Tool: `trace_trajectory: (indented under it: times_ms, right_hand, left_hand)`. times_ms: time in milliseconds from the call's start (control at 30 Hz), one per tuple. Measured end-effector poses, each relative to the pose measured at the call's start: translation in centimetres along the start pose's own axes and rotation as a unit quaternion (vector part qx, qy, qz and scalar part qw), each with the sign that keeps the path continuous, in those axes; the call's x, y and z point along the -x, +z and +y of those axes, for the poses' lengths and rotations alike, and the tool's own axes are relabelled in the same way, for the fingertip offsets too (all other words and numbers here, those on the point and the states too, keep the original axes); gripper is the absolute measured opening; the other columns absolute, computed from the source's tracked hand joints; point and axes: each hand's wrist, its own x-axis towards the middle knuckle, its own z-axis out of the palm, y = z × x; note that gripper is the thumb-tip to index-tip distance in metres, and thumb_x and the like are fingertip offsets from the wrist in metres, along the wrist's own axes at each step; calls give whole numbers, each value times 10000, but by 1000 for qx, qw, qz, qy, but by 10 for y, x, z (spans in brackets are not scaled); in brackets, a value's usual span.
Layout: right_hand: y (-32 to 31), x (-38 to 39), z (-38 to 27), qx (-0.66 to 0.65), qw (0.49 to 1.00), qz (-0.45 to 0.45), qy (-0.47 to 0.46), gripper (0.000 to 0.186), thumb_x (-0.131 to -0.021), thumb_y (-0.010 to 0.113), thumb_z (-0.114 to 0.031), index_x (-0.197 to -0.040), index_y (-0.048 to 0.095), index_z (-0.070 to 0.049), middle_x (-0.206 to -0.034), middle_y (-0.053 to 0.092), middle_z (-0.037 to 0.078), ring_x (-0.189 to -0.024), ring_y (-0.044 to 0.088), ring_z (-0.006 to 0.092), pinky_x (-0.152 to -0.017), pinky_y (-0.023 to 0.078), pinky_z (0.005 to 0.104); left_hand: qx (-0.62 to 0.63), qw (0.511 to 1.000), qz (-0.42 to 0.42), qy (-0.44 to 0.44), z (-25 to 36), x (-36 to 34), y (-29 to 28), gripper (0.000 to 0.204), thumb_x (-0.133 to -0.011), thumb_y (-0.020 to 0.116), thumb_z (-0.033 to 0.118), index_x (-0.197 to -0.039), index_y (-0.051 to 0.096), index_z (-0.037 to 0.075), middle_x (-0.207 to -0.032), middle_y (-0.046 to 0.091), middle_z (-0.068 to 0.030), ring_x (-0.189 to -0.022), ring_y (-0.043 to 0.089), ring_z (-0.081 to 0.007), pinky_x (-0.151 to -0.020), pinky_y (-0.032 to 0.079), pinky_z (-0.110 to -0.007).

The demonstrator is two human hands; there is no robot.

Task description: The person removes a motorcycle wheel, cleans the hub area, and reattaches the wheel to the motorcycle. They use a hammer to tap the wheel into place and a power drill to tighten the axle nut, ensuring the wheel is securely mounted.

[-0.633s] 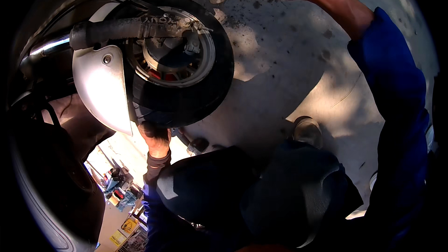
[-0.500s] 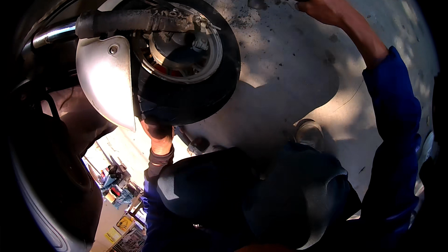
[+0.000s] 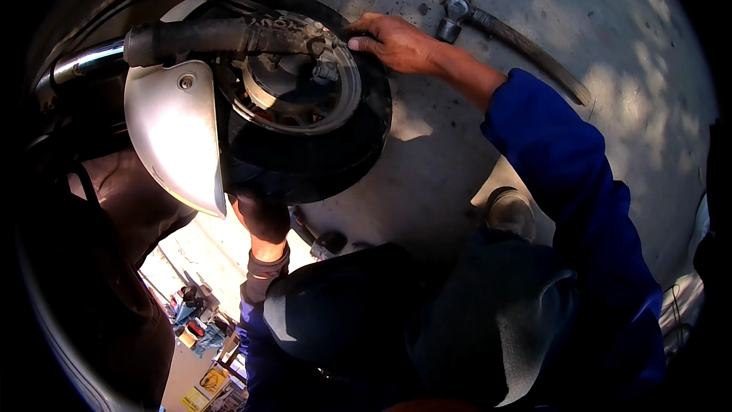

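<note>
A motorcycle wheel with a black tyre [image 3: 305, 172] and a metal rim [image 3: 343, 111] is at upper left, set on a dark fork leg [image 3: 206, 37]. My right hand [image 3: 396, 43] grips the tyre's right side, fingers and thumb over its edge. Below the tyre, my left hand [image 3: 263, 221] is against its near edge, with its fingers hidden in shadow. A ball-peen hammer [image 3: 526, 42] with a wooden handle lies on the ground beyond my right forearm. Beside the wheel is a pale curved fender [image 3: 171, 126].
My knees [image 3: 488, 320] are bent close below the wheel, and a shoe [image 3: 511, 214] stands on the concrete ground. A dark-headed object [image 3: 328, 244] lies near my left wrist. Several tools and coloured items [image 3: 198, 328] are scattered at lower left.
My right hand has let go of the hammer, which now lies on the ground, and has moved left to the tyre. My left hand stays beneath the tyre.
</note>
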Motion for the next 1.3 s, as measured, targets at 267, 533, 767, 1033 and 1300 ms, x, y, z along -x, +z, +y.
trace_trajectory:
  times_ms: [267, 533, 767, 1033, 1300]
  right_hand:
    - [-4, -23, -11, -48, 996, -73, 1, 488, -1054, 594, -340, -1393, 607, 12, -1344, 664, 208, -1250, 629, 332, -1073, 495, 434]
    - [5, -27, 5, -42, 999, -21, -18, 358, -950, 737, -278, -1201, 747, -23, -1231, 718, 195, -1108, 696, 336, -943, 548, 418]
    - [29, 0, -21, 60, 989, 133, 11, 341, -960, 713, -224, -1244, 717, -36, -1146, 739, 158, -1029, 723, 304, -914, 567, 412]
    - [-14, -36, -18, -9, 990, -138, 20, 301, -1016, 645, -258, -1169, 741, -16, -990, 775, 117, -986, 726, 273, -891, 548, 414]
    - [22, -7, -21, 60, 993, 98, 25, 327, -933, 749, -251, -1173, 750, -30, -989, 779, 153, -982, 752, 269, -867, 586, 417]
  left_hand:
    - [17, 1000, 2, 6, 1, 2, -2, 765, -1051, 504, 556, -1611, 311, 72, -1634, 382, -117, -1487, 396, -322, -1239, 308, -514]
    - [-4, 1000, 0, 6, 5, 7, 6, 722, -1083, 424, 540, -1585, 323, 31, -1567, 445, -150, -1405, 492, -329, -1135, 464, -503]
    - [30, 999, 5, -24, 12, 9, 12, 762, -1036, 548, 537, -1607, 329, 82, -1634, 386, -117, -1496, 379, -319, -1250, 280, -515]
    - [20, 1000, 13, -20, 12, 9, 7, 756, -1037, 546, 531, -1595, 332, 69, -1593, 423, -134, -1450, 430, -335, -1187, 363, -505]
    - [47, 999, 5, -5, 10, 7, 12, 716, -1046, 543, 485, -1601, 341, 80, -1627, 397, -123, -1490, 390, -328, -1248, 284, -516]
